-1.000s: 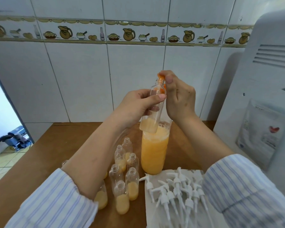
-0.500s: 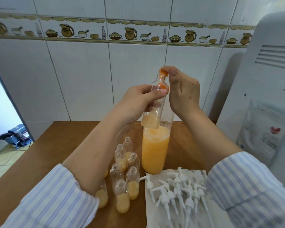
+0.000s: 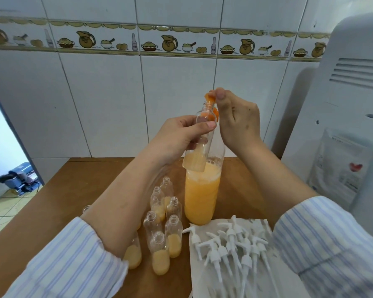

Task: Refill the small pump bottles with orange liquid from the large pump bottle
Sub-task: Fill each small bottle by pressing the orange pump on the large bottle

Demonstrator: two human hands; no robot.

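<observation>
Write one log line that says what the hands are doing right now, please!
left hand: holds small bottle tilted | right hand: pinches orange pump nozzle at its neck | large bottle: behind, partly full | white pump tops: unfitted

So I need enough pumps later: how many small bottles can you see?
9 at least: one in the left hand, eight on the table. Six stand by the big bottle; two are half hidden by the left forearm, which may hide more.
</observation>
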